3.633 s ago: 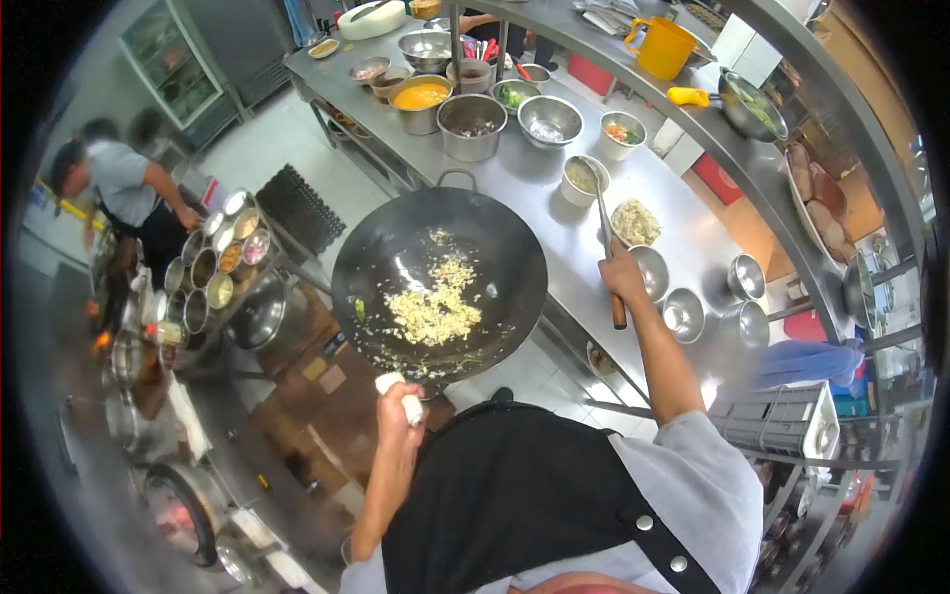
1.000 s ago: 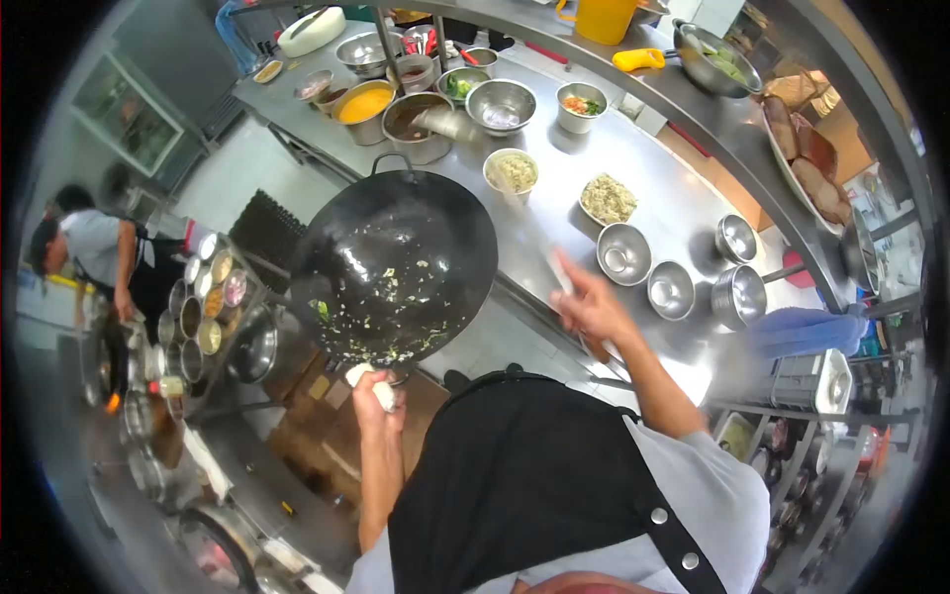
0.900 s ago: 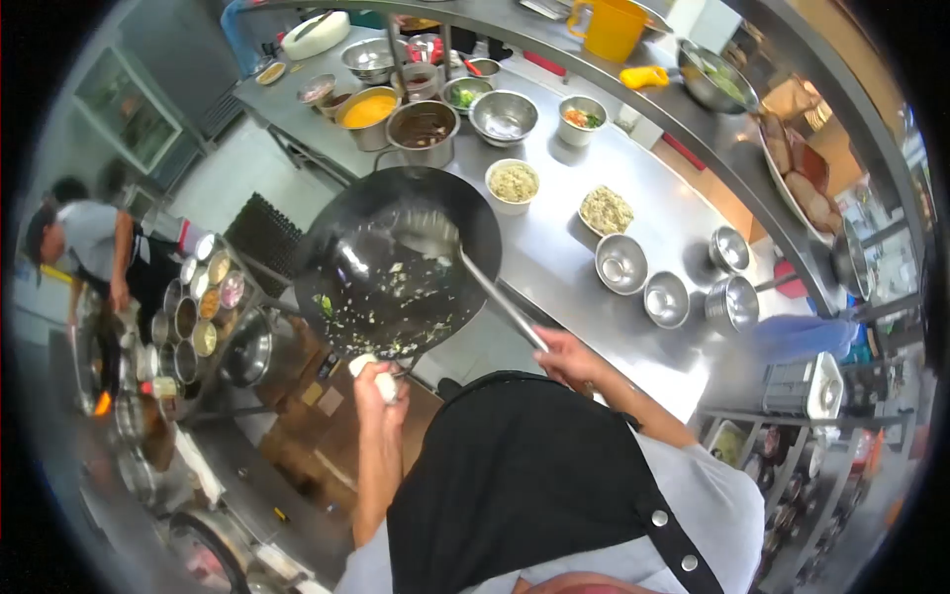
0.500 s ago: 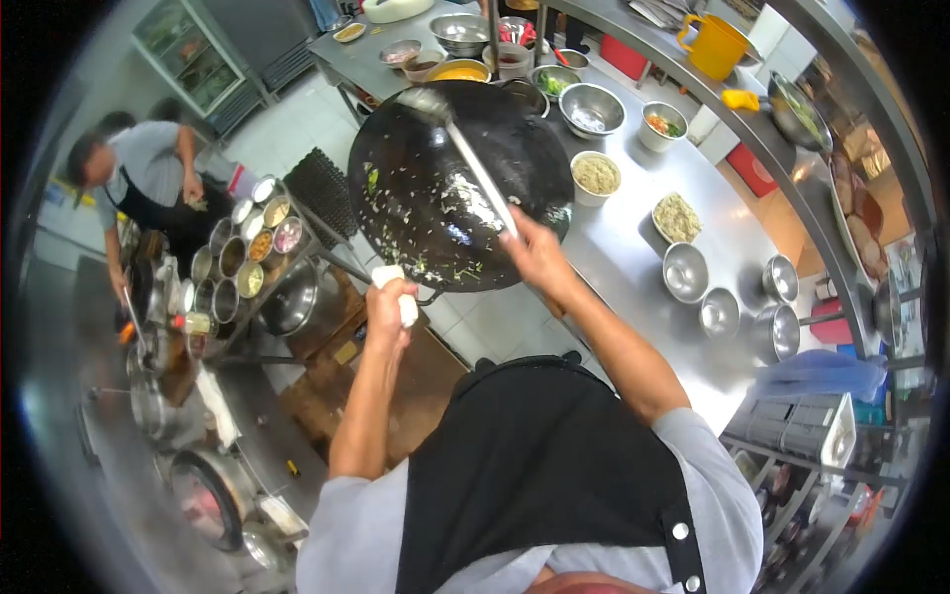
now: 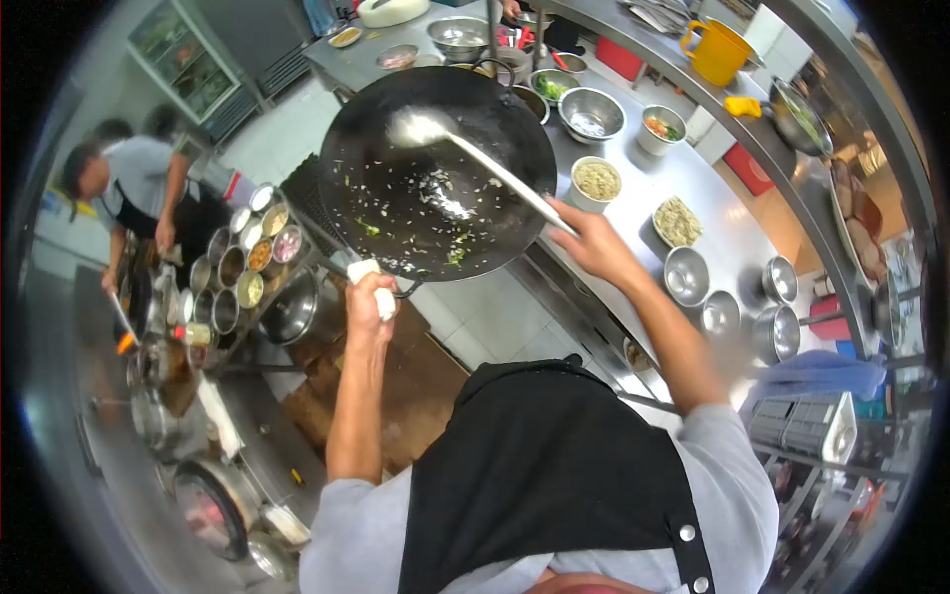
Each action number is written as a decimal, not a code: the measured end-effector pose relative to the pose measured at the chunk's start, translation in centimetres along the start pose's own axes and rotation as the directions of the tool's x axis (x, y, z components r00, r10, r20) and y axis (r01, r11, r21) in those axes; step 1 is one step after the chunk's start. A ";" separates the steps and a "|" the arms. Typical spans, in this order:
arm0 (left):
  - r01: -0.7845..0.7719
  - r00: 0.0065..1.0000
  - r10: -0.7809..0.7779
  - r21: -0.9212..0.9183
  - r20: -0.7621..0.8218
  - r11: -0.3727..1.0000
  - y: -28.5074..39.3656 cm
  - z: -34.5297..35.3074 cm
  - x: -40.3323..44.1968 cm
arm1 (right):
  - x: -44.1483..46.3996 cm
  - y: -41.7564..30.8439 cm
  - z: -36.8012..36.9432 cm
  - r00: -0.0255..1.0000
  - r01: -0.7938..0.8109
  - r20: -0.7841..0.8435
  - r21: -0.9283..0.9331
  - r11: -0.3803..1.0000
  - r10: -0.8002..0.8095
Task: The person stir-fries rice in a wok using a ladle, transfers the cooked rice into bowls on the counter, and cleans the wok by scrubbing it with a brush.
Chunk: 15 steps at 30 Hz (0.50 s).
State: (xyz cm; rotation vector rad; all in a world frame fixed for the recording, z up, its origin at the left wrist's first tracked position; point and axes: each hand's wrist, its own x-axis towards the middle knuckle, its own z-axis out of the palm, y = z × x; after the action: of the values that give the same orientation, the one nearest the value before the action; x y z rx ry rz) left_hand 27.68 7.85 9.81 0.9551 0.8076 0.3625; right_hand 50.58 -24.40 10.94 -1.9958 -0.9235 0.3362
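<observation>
A large black wok (image 5: pixel 396 188) is held up beside the steel table, with small pale and green food bits scattered inside. My left hand (image 5: pixel 373 300) grips its near handle through a folded white cloth (image 5: pixel 363 272). My right hand (image 5: pixel 591 241) is closed around the shaft of a metal ladle (image 5: pixel 505 176). The ladle's head, blurred, is over the upper part of the wok. A bowl of pale chopped food (image 5: pixel 597 179) stands on the table right of the wok, and a dish heaped with similar food (image 5: pixel 678 223) is farther right.
Several steel bowls (image 5: pixel 592 114) stand on the table (image 5: pixel 633 247). An orange jug (image 5: pixel 714 51) is on the raised shelf. At left, a co-worker (image 5: pixel 143 178) stands by a stove, near a rack of small containers (image 5: pixel 259 255). A hand (image 5: pixel 512 9) shows beyond the table.
Most of the pale food seen in the wok earlier is gone from it. Since the last earlier frame, the wok has shifted slightly left, and my right hand has moved right with the ladle.
</observation>
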 end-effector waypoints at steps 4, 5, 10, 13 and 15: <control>-0.165 0.986 0.167 0.107 -0.010 0.980 1.0 2.3 0.5 | 2.5 -2.2 7.5 0.988 -0.068 -0.129 0.105 0.992 0.081; -0.228 0.972 0.234 0.121 -0.037 0.966 1.0 2.8 0.9 | 0.8 -1.5 8.3 0.992 -0.086 -0.084 0.064 0.994 0.091; -0.114 0.993 0.115 0.057 -0.019 0.992 1.6 1.8 2.4 | -16.8 8.2 0.9 0.997 -0.023 0.071 -0.169 0.985 0.036; -0.055 0.998 0.058 0.073 -0.037 0.996 0.9 1.8 2.5 | -14.6 6.6 -6.0 0.880 -0.326 0.152 -0.497 0.804 0.450; -0.013 0.998 0.018 0.074 -0.063 0.997 0.0 3.0 2.2 | -9.2 5.5 -6.8 0.966 -0.203 0.060 -0.422 0.884 0.251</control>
State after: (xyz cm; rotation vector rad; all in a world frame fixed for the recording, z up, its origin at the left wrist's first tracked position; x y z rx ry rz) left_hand 31.36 7.46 9.82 1.0231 0.8771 0.3803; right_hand 50.64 -37.00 9.31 -2.5100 -0.8834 0.4142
